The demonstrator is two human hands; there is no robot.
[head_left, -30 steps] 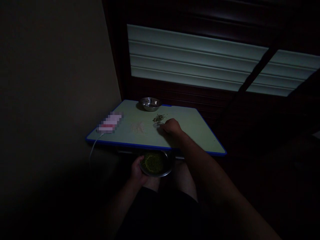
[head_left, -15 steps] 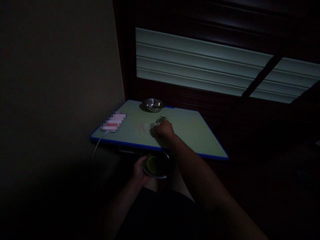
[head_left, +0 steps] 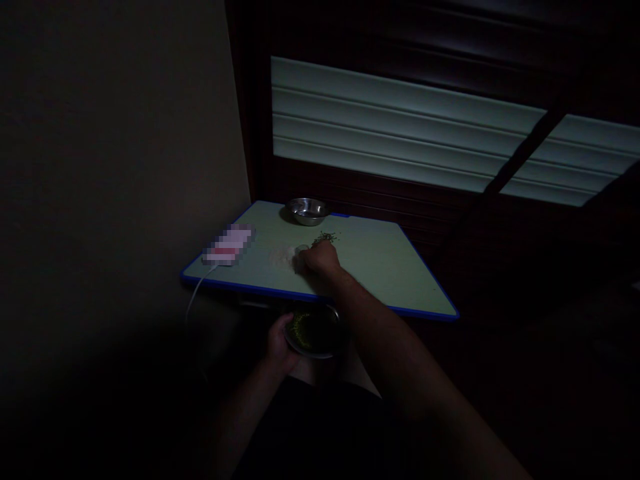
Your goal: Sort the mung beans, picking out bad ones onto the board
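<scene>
While dark wooden panelling with pale slats (head_left: 380,127) rises behind and a dim wall (head_left: 125,133) stands at the left, the pale green table (head_left: 385,267) with its blue edge spreads across the middle. Over its near edge the right arm reaches in from the lower right, the right hand (head_left: 323,259) bent down near the tabletop, its fingers closed together around a small clear piece (head_left: 301,253). The left hand (head_left: 279,343) comes up from below, curled round the left side of the held bowl (head_left: 320,356), thumb over the rim. That bowl sits low above the lap, just beyond the near edge of the table, round and metal, with small green grains (head_left: 301,331) inside that look brighter at the left and sink into shadow at the right. Another bowl, the steel bowl (head_left: 308,212), stands upright and shiny near the far edge. At the left of the tabletop lies a pinkish item (head_left: 229,245), blurred into squares, a white cable (head_left: 194,293) hanging from its near end. Just left of the clear piece is a pale scatter (head_left: 281,257), and right beyond the right hand lie loose dark grains (head_left: 327,237), partly covered by that hand. The clear piece is mostly hidden by the fingers, so its shape is hard to make out; the far right and the lower corners fade to black.
</scene>
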